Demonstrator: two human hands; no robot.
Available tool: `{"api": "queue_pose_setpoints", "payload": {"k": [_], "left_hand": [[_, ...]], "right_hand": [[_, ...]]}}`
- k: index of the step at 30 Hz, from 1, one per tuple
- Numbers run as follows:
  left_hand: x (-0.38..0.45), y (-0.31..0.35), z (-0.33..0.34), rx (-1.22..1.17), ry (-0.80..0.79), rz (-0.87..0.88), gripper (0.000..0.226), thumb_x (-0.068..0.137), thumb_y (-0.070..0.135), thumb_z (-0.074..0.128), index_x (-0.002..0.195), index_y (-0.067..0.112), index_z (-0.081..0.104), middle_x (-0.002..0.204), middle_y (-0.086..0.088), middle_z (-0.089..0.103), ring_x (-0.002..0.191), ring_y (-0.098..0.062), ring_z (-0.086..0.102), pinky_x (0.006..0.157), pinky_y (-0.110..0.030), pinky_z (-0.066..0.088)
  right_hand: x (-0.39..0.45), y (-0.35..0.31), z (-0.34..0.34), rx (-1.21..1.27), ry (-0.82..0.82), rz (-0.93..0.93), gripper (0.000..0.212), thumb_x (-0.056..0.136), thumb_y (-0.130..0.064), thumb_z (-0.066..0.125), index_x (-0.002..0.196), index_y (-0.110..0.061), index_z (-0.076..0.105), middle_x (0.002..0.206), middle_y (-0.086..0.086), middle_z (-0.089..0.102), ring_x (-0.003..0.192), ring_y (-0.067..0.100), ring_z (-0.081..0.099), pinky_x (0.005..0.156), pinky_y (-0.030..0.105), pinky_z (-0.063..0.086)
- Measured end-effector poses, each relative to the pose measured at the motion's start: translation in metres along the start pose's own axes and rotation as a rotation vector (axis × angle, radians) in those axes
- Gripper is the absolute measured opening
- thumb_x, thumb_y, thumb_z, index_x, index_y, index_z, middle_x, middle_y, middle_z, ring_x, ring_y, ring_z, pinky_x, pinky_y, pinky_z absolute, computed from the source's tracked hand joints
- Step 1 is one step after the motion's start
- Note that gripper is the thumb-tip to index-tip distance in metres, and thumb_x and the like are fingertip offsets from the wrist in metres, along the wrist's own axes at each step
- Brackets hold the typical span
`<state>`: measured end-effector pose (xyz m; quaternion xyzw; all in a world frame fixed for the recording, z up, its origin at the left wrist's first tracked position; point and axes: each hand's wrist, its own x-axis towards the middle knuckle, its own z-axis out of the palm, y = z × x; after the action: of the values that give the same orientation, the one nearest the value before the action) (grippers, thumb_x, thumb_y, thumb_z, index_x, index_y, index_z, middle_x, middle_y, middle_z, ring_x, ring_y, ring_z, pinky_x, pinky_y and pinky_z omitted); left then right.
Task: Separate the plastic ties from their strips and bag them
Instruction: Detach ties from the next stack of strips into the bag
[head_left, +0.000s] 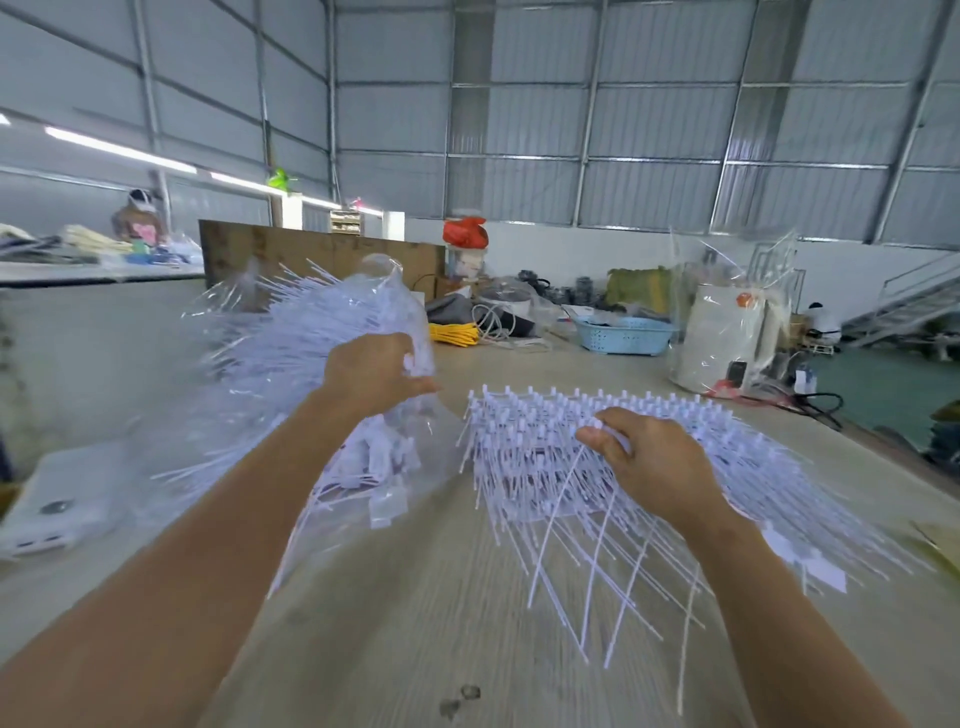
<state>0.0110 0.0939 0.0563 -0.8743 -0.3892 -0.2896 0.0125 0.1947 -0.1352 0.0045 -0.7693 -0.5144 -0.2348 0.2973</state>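
We pinch thin, springy white plastic ties (597, 483) by their heads under right hand (652, 462) fingertips (featherlight); left hand (374, 371) grips the crinkly clear plastic bag (332, 332).

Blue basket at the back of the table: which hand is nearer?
Right. The right hand pinches ties in the pile below the blue basket; the left hand holds the clear bag farther to the basket's left.
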Motion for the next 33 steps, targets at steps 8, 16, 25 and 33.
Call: {"api": "queue_pose_setpoints", "payload": {"k": [8,16,25,33], "left_hand": [[-0.021,-0.058,0.042,0.42,-0.288,-0.09,0.108,0.059,0.096,0.022,0.143,0.028,0.027,0.146,-0.007,0.031,0.133,-0.033,0.032,0.105,-0.052,0.028],[-0.02,0.02,0.008,0.044,-0.101,0.011,0.078,0.078,0.079,0.034,0.124,0.019,0.052,0.126,-0.006,0.057,0.114,-0.028,0.053,0.096,-0.044,0.039],[-0.044,0.127,0.085,-0.097,-0.39,0.365,0.068,0.092,0.062,0.038,0.149,0.033,0.018,0.159,0.002,0.011,0.145,-0.027,0.013,0.113,-0.055,0.01],[-0.064,0.116,0.111,0.047,-0.559,0.534,0.066,0.088,0.063,0.04,0.144,0.054,0.006,0.157,0.011,-0.02,0.142,-0.032,-0.025,0.103,-0.07,-0.013]], "right_hand": [[0.0,-0.002,0.0,0.029,-0.042,0.029,0.043,0.091,-0.049,0.048,0.108,-0.012,0.063,0.103,0.012,0.07,0.093,0.03,0.062,0.078,0.035,0.049],[0.0,-0.007,0.0,0.079,-0.115,0.118,0.05,0.088,-0.054,0.048,0.119,-0.015,0.059,0.114,0.009,0.066,0.104,0.028,0.06,0.08,0.032,0.045],[-0.003,0.011,-0.007,0.093,-0.259,0.158,0.022,0.096,-0.028,0.047,0.083,-0.012,0.055,0.082,0.008,0.058,0.086,0.031,0.057,0.066,0.032,0.039],[0.017,0.013,-0.049,0.18,-0.22,0.231,0.041,0.093,-0.036,0.053,0.129,-0.015,0.053,0.133,0.002,0.053,0.124,0.019,0.045,0.098,0.026,0.032]]}}
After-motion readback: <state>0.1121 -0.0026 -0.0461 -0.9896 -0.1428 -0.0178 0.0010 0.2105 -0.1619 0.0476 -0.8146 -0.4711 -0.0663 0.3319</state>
